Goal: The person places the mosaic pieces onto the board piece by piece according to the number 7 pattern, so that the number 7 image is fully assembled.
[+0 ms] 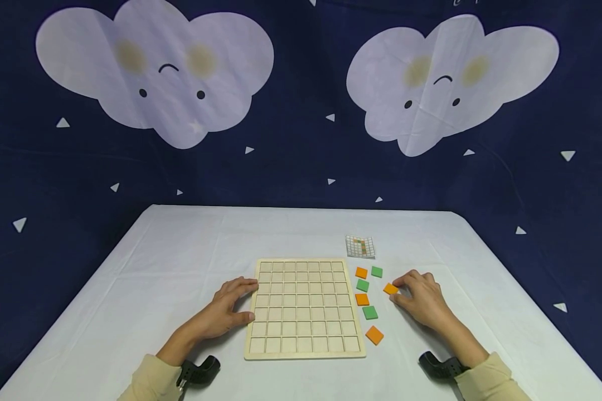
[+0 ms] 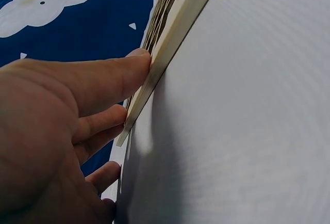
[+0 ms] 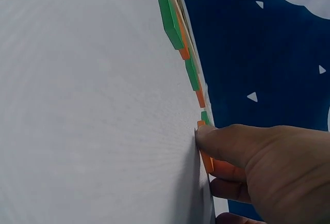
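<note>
Beige sleeves lie nearest; the left grip, thumb and fingers apart, touches the left edge of the wooden board, while the right grip, nearly closed, pinches an orange tile right of the board. Best lift it level, board steadied.

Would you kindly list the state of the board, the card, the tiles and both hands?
Wooden grid board: lying grid side up
Pattern card: lying pattern side up
Orange tiles: one pinched, three lying flat
Green tiles: all three lying flat
Left hand: touching the board's left edge
Right hand: pinching an orange tile
</note>
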The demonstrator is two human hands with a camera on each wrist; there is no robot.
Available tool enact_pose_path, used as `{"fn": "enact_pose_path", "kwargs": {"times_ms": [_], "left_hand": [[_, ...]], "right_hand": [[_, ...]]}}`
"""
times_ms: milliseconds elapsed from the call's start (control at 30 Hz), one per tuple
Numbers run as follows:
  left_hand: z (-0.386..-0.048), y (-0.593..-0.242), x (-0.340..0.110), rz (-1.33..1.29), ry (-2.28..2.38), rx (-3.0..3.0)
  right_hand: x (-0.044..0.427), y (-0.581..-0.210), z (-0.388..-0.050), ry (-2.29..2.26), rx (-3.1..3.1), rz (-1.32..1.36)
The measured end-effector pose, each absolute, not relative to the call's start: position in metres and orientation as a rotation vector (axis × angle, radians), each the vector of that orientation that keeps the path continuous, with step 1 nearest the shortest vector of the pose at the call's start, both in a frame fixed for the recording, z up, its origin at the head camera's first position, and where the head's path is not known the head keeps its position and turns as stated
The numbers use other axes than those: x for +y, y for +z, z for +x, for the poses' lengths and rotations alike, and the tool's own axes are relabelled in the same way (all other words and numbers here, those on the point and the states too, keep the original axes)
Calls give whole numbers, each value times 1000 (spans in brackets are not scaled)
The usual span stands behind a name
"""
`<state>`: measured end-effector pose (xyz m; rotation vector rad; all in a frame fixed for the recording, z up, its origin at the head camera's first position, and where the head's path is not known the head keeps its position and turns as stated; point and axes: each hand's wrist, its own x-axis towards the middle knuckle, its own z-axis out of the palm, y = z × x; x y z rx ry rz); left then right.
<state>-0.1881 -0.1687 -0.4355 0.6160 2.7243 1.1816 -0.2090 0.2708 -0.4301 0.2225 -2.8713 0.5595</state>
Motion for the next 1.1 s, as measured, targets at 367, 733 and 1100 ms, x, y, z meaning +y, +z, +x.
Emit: {"fn": "enact_pose_path", "kwargs": {"times_ms": [367,733,1100], "left_hand": [[-188,-437,-169,634,1184,2729],[-188,-437,-169,627,1184,2727],[-188,-437,-169,614,1184,2730]], "right_hand": [[273,-430,-210,573,-2860,224],[274,-432,-209,579,-2845,230],[275,-435,-210,574,-2815,250]]}}
